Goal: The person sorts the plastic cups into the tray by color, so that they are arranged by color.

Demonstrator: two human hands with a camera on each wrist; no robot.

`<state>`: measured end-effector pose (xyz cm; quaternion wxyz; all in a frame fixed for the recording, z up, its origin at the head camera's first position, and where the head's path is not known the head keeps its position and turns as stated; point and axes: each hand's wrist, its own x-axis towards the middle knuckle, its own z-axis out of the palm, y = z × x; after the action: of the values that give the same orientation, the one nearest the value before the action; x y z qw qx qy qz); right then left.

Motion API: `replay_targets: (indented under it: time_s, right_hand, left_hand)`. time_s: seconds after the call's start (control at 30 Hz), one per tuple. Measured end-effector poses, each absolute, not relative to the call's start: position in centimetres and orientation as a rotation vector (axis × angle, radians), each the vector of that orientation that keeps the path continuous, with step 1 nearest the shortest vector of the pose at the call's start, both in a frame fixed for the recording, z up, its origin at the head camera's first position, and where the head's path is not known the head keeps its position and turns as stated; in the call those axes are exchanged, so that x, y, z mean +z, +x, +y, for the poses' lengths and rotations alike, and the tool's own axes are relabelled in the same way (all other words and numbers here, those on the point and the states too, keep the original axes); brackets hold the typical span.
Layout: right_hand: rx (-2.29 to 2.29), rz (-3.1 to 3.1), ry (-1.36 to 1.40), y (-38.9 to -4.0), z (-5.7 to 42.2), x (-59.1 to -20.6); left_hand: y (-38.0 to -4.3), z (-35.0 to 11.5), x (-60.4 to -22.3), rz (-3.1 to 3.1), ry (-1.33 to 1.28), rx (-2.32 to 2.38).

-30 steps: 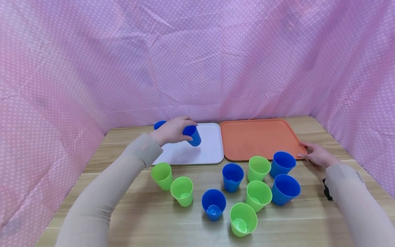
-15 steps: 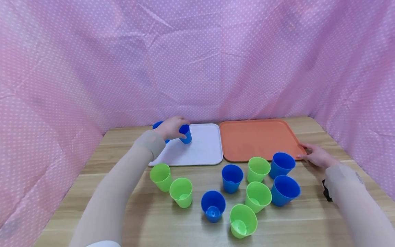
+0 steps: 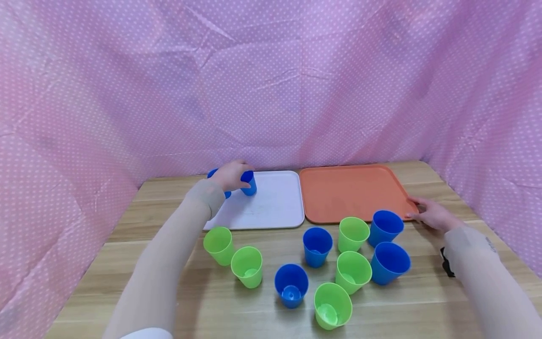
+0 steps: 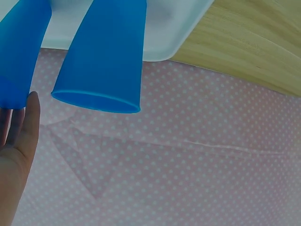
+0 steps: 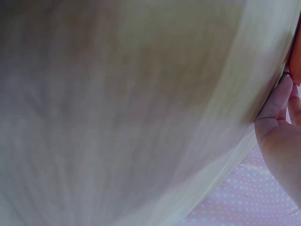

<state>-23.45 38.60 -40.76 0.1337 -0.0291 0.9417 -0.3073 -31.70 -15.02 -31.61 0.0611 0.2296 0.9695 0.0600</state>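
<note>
My left hand (image 3: 230,175) holds a blue plastic cup (image 3: 249,183) by its rim, low over the left half of the white tray (image 3: 277,205). In the left wrist view, the thumb and fingers meet the mouth of this cup (image 4: 19,61). A second blue cup (image 4: 103,56) stands beside it on the tray, partly hidden behind the hand in the head view. At the near right corner of the orange tray (image 3: 353,193), my right hand (image 3: 436,215) pinches the rim between thumb and fingers.
Several upright cups stand in front of the trays: green cups (image 3: 219,245) at left, a blue cup (image 3: 291,285) near the middle, and a mixed cluster with another blue cup (image 3: 390,263) at right. A pink dotted cloth (image 3: 271,94) hangs behind the wooden table (image 3: 127,263).
My left hand has carried the blue cup leftward across the white tray, closer to the other blue cup, slowing lately. The right hand keeps its place at the orange tray.
</note>
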Motion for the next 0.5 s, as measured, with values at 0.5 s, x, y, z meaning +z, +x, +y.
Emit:
replay_targets:
  time_s: [0.5]
  right_hand:
    - [-0.884,2.716,-0.099,-23.52,38.65,-40.72]
  left_hand:
    - [-31.97,-14.47,-31.98,2.915,0.587,0.173]
